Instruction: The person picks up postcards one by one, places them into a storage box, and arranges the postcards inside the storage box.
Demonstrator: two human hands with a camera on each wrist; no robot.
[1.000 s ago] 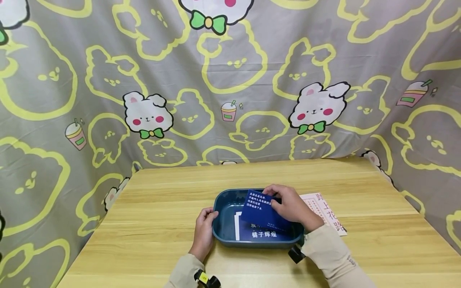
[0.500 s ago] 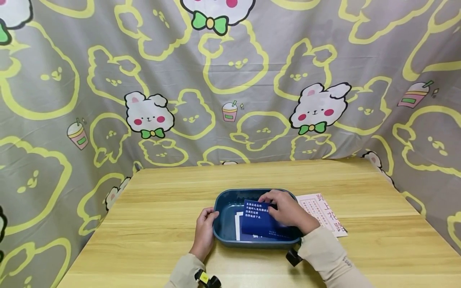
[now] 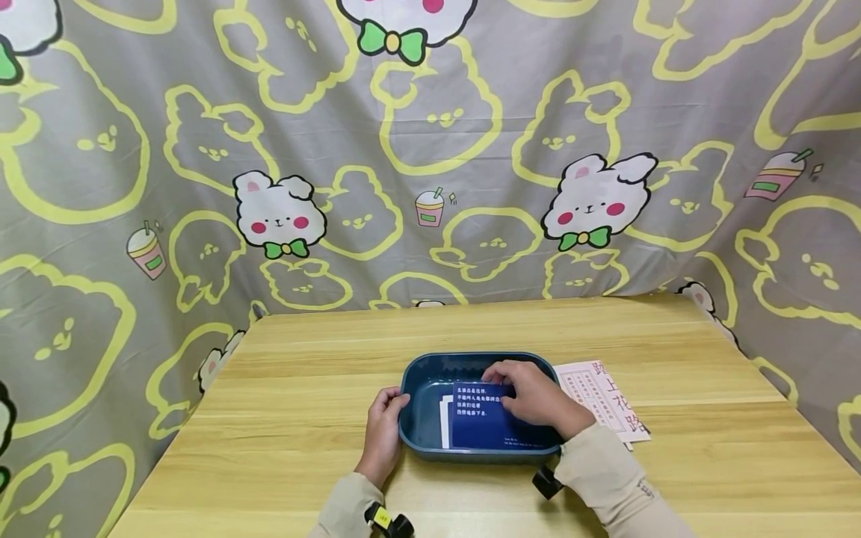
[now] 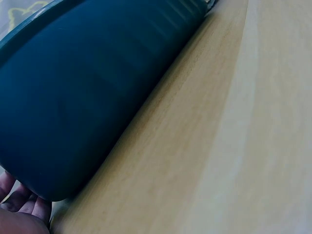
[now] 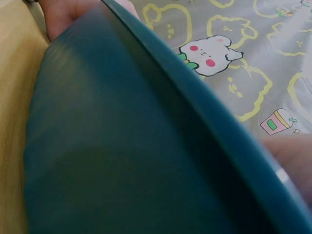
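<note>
A dark teal tray [image 3: 422, 373] stands near the table's front. Inside it, a blue card [image 3: 480, 426] with white writing lies over white-edged cards [image 3: 445, 422]. The right hand [image 3: 534, 394] reaches over the tray's right side, thumb and fingertips at the blue card's upper part; whether they pinch it cannot be told. The left hand [image 3: 385, 426] grips the tray's left end, thumb near the rim. In the left wrist view its fingers [image 4: 24, 199] lie against the tray's wall [image 4: 87, 97]. The right wrist view shows mostly the tray's outer side [image 5: 97, 126].
A white sheet with red characters [image 3: 602, 396] lies on the wooden table [image 3: 303, 388], close to the tray's right side and partly behind the right forearm. A grey patterned curtain [image 3: 471, 246] hangs behind the table and along both sides.
The right hand has moved down and slightly left, lowering the blue card from a tilt until it lies level over the other cards in the tray. The left hand keeps its hold on the tray.
</note>
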